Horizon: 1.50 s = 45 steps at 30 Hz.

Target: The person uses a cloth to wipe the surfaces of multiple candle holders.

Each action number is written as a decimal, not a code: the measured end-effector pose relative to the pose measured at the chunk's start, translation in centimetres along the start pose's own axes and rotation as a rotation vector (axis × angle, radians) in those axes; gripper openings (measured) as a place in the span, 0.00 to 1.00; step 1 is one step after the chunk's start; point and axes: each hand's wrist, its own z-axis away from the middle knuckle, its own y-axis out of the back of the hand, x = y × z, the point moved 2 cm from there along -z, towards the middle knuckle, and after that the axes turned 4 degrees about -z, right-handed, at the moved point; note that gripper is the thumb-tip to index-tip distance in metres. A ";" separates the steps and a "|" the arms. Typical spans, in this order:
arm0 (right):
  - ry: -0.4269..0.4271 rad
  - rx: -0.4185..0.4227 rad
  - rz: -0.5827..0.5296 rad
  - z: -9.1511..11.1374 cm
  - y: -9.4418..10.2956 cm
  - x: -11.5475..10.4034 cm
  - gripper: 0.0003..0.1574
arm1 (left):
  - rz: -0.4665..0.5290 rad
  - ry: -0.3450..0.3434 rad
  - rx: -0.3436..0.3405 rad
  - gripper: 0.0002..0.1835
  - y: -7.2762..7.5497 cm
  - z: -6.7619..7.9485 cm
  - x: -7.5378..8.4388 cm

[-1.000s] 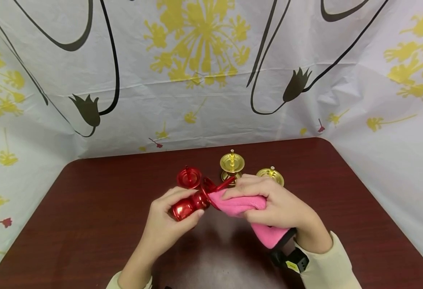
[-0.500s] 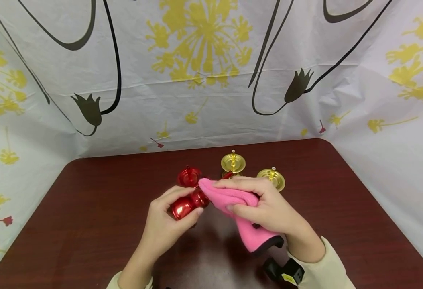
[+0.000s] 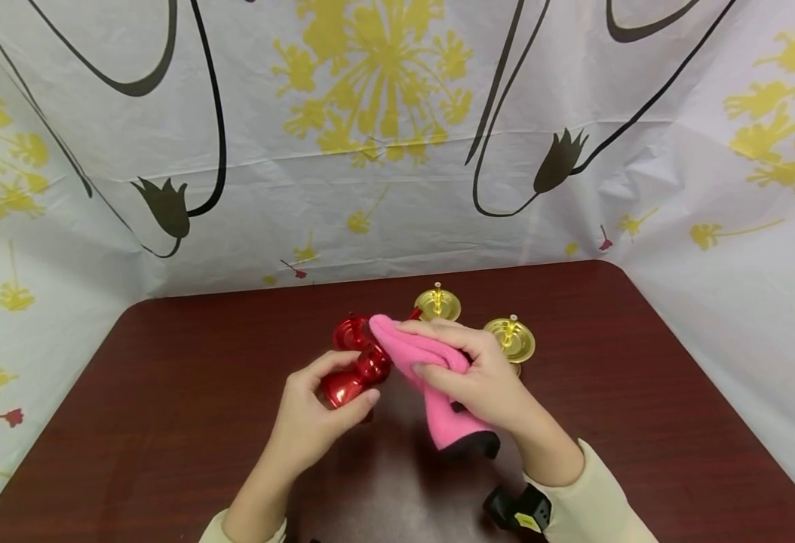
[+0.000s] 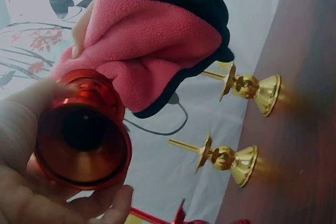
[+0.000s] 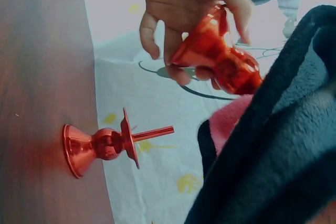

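Observation:
My left hand (image 3: pixel 305 426) grips a shiny red candle holder (image 3: pixel 345 387) by its base, thumb on the near side, fingers behind. The holder is tilted off the table, its spike up and to the right; its hollow base opening shows in the left wrist view. My right hand (image 3: pixel 475 369) pinches a folded pink cloth (image 3: pixel 411 351) with a dark edge, which lies against the holder's upper part and hides its dish. A second red candle holder (image 5: pixel 107 144) stands upright behind the held one, partly covered in the head view.
Two gold candle holders stand upright at the back right, one (image 3: pixel 438 304) farther back and one (image 3: pixel 511 341) beside my right hand. The dark brown table (image 3: pixel 167 422) meets a patterned white sheet (image 3: pixel 384 226). A small black device (image 3: pixel 520 509) sits on my right wrist.
My right hand and the cloth have moved left and slightly up along the held candle holder, uncovering more of the right gold one. My left hand keeps its grip and has barely moved.

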 end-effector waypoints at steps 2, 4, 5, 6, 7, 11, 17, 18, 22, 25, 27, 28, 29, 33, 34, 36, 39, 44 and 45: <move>-0.004 0.049 -0.015 -0.1 0.1 0.1 0.25 | 0.013 -0.019 -0.055 0.24 0.1 0.1 -0.1; -0.001 0.086 -0.039 -0.1 0.3 0.1 0.25 | 0.033 -0.035 -0.108 0.28 0.2 0.1 -0.1; -0.004 0.100 -0.055 -0.1 0.3 0.1 0.25 | 0.042 -0.043 -0.127 0.28 0.2 0.1 -0.1; -0.003 0.110 -0.065 -0.1 0.4 0.2 0.25 | 0.051 -0.050 -0.140 0.29 0.2 0.1 -0.1; 0.002 0.117 -0.061 -0.1 0.4 0.2 0.25 | 0.055 -0.056 -0.146 0.30 0.2 0.1 -0.1; 0.018 0.143 -0.059 -0.1 0.4 0.3 0.25 | 0.062 -0.038 -0.147 0.29 0.2 0.0 0.2; -0.026 0.226 -0.061 -0.1 -0.1 0.6 0.26 | 0.025 0.078 -0.120 0.28 0.3 0.3 0.7; -0.036 0.244 -0.056 -0.1 -0.1 0.6 0.26 | 0.017 0.085 -0.106 0.28 0.3 0.4 0.8; -0.062 0.307 -0.057 -0.1 -0.3 0.8 0.27 | 0.071 0.075 -0.030 0.28 0.3 0.4 1.3; -0.070 0.317 -0.072 -0.2 -0.4 0.9 0.28 | 0.152 0.063 0.037 0.27 0.3 0.3 1.3; -0.077 0.312 -0.076 -0.2 -0.5 1.0 0.27 | 0.200 0.057 0.077 0.25 0.4 0.3 1.3; -0.079 0.304 -0.078 -0.2 -0.5 1.0 0.27 | 0.215 0.055 0.095 0.24 0.4 0.3 1.2; -0.080 0.292 -0.080 -0.2 -0.5 1.0 0.27 | 0.226 0.051 0.106 0.24 0.4 0.3 1.2; -0.060 0.246 -0.083 -0.3 -0.3 1.1 0.27 | 0.274 0.031 0.135 0.23 0.7 0.3 1.2; -0.052 0.233 -0.084 -0.3 -0.3 1.1 0.27 | 0.287 0.026 0.138 0.23 0.7 0.3 1.2; -0.039 0.210 -0.086 -0.4 -0.2 1.2 0.27 | 0.312 0.013 0.144 0.23 0.9 0.3 1.2; -0.040 0.176 -0.088 -0.5 -0.1 1.4 0.26 | 0.354 -0.014 0.152 0.23 1.3 0.3 1.3; -0.045 0.127 -0.066 -0.7 0.0 1.9 0.25 | 0.403 -0.060 0.141 0.23 1.6 0.2 1.4; -0.036 0.122 -0.052 -0.7 0.1 1.9 0.25 | 0.414 -0.067 0.137 0.23 1.6 0.2 1.4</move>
